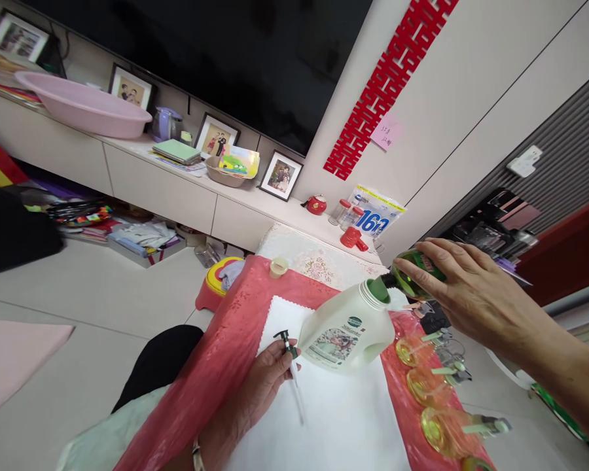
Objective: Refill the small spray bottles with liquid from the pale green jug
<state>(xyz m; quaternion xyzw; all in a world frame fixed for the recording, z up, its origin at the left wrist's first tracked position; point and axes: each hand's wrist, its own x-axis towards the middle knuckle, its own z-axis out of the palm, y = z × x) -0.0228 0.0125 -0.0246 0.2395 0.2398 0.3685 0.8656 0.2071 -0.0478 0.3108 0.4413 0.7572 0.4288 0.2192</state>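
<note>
Bare right forearm (544, 347) cutting across the frame's edge, a person tips a green bottle (412, 278) toward the mouth of a pale plastic jug (346, 333), which stands on a white sheet (334, 418) over a red-covered table (226, 333). Above and to the right of the jug, the right hand (476, 281) wraps around the bottle, angling its dark neck down at the opening, a slant apparently meant to let liquid run inside. Just left of the jug's base, the left hand (262, 376) pinches a black pump (287, 347) near its head, the thin tube pointing down; it is probably kept aside to leave the bottle's neck free. Glass containers (434, 428) of yellow liquid line the table to the jug's right, perhaps set there to stay out of the way, while a small pale cup (277, 267) sits beyond the jug and to its left. Fingers hide much of the bottle's label, the tube's tip is blurred, and whether neck and rim touch, or any liquid flows, cannot be told. Cut off are the nearest glass container, at the bottom, and the dark screen (191, 65) beyond the jug, at the top.
</note>
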